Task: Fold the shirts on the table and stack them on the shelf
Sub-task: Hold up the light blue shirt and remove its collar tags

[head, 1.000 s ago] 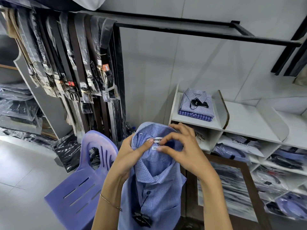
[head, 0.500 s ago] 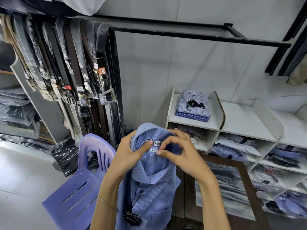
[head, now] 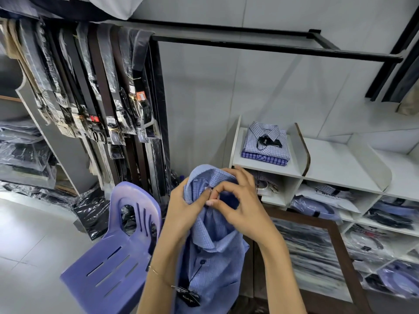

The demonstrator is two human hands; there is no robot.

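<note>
since a moment ago both hands closed tighter at the collar: left hand (head: 184, 206) and right hand (head: 238, 206) pinch the blue shirt (head: 213, 252), held in the air over the desk (head: 340, 250). likely fastening the collar; folding comes next, then the shelf (head: 267, 169).

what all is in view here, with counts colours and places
held shirt: one, blue check, centre, held up by the collar, black tag hanging low
folded shirts: two, blue check, stacked on the top shelf
shelf: one, white, right side, bagged clothes in its lower cubbies
chair: one, lilac plastic, lower left
belts: many, dark and tan, bagged, hanging upper left
rail: one, black, across the top
table: one, dark wood frame, lower right
bracelet: one, thin gold, left wrist
left hand: gripping the collar
right hand: pinching the collar
</note>
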